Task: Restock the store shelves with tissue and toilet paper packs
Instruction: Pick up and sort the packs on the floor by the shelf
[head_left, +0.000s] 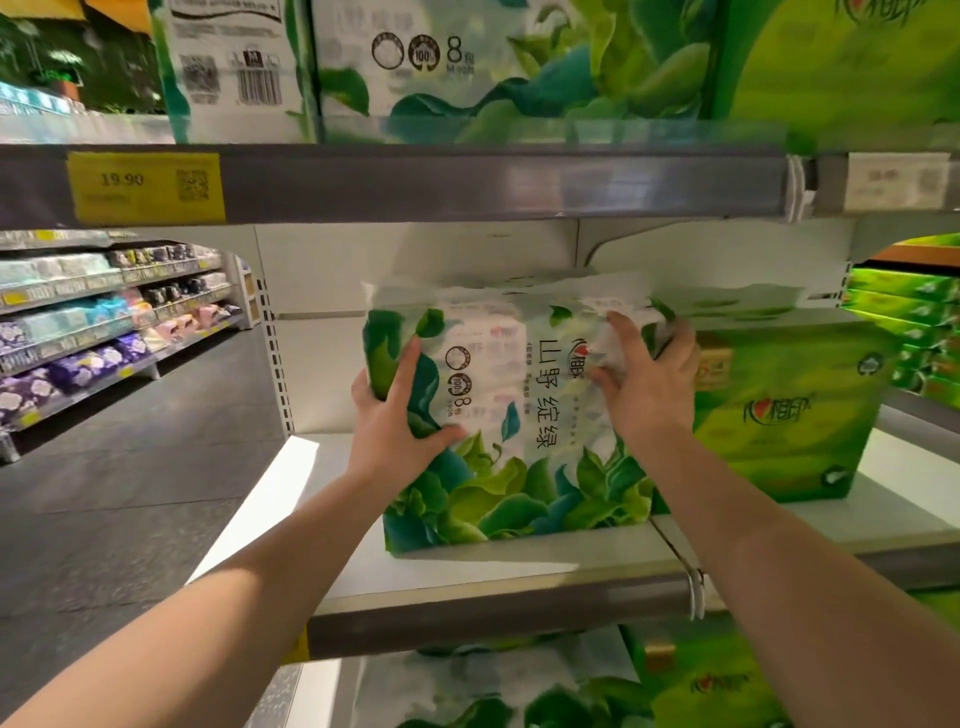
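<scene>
Gripping tissue pack (519, 415) between fingers (410, 358)

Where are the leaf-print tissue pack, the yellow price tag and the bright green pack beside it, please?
leaf-print tissue pack (535, 467), head view, lower front face.
yellow price tag (145, 187), head view, its middle.
bright green pack (779, 415), head view, front face.

Store aisle interior. A grey metal shelf rail (467, 182) is running across above the hands, carrying a yellow price label (148, 186) reading 19.90 at its left end. A white back panel (415, 260) is closing off the bay behind the hands. A dark grey tiled floor (130, 467) is stretching away to the left of the hands, where a facing shelving unit (104, 322) is standing along the far side. Bright light is falling on the white shelf board (291, 478) below the hands.
</scene>
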